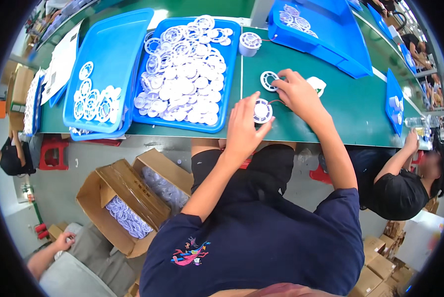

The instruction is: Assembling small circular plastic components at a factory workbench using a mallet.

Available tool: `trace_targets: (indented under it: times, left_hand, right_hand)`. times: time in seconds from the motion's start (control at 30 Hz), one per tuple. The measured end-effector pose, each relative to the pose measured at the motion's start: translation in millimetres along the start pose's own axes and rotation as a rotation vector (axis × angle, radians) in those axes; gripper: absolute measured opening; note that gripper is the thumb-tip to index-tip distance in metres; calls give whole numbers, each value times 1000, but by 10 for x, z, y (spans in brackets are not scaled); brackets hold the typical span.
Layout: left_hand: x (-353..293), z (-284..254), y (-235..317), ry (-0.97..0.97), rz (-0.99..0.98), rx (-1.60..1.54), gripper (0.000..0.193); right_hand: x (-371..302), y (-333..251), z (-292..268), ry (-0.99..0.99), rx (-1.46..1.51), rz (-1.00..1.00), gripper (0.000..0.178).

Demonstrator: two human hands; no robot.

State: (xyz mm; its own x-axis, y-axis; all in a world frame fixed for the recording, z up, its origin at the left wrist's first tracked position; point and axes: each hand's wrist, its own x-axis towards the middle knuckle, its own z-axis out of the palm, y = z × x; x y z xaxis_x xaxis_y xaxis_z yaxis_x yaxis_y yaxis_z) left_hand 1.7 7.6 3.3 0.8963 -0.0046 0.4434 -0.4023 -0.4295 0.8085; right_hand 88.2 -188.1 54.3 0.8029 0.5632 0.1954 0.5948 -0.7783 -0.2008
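Note:
My left hand (243,127) is closed round a white round slotted part (262,111), its thumb and fingers at the part's edge. A thin reddish wire (277,102) runs from this part toward my right hand. My right hand (300,95) pinches a white slotted ring (268,81) by its right edge, just above the table. Beside the right hand lies a white rounded piece (315,85), partly hidden by the hand. Farther off, a short stack of white round parts (250,43) stands on the green table (254,67), with a wire leading off to the right.
Left of my hands, a blue tray (226,106) is heaped with white discs and rings. Another blue tray (114,52) overlaps it farther left. A deep blue bin (326,52) stands at back right. Open cartons (128,185) sit on the floor. A co-worker (398,193) sits at right.

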Motion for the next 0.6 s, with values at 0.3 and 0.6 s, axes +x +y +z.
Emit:
trace_targets:
  times: [0.3,0.6]
  left_hand:
    - [-19,57,-24,23,13,7,75]
    - [-39,88,-32,0,-19,32,79]
  right_hand:
    - [98,-57,151,62,-61,50,27]
    - [140,-39,146,84,-85,95,42]
